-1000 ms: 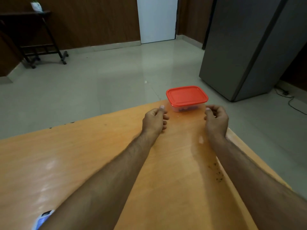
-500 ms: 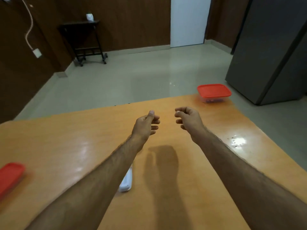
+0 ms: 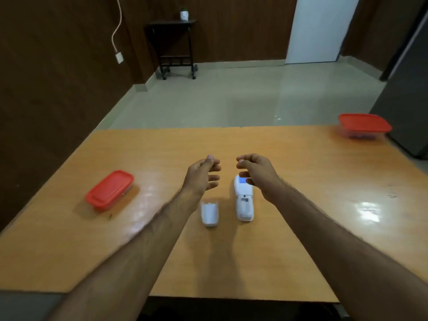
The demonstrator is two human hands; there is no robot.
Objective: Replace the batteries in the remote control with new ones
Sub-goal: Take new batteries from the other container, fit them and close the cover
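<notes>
A white remote control (image 3: 243, 202) lies lengthwise on the orange table (image 3: 312, 205), its back cover off. The loose white battery cover (image 3: 209, 213) rests just left of it. My right hand (image 3: 257, 173) hovers above the remote's far end, fingers curled and empty. My left hand (image 3: 203, 174) hangs beside it, above and beyond the cover, fingers loosely bent with nothing in them. A red-lidded box (image 3: 110, 190) sits at the left, and a second red-lidded box (image 3: 364, 125) stands at the far right corner with dark items inside.
The table's far edge runs across the middle of the view, with tiled floor beyond. A grey cabinet (image 3: 407, 93) stands right of the table. A dark trolley (image 3: 176, 47) is by the back wall.
My view has swung left and back from the far right box. Both hands drew back from that box to the table's middle, over the remote. The remote, cover and left box came into view.
</notes>
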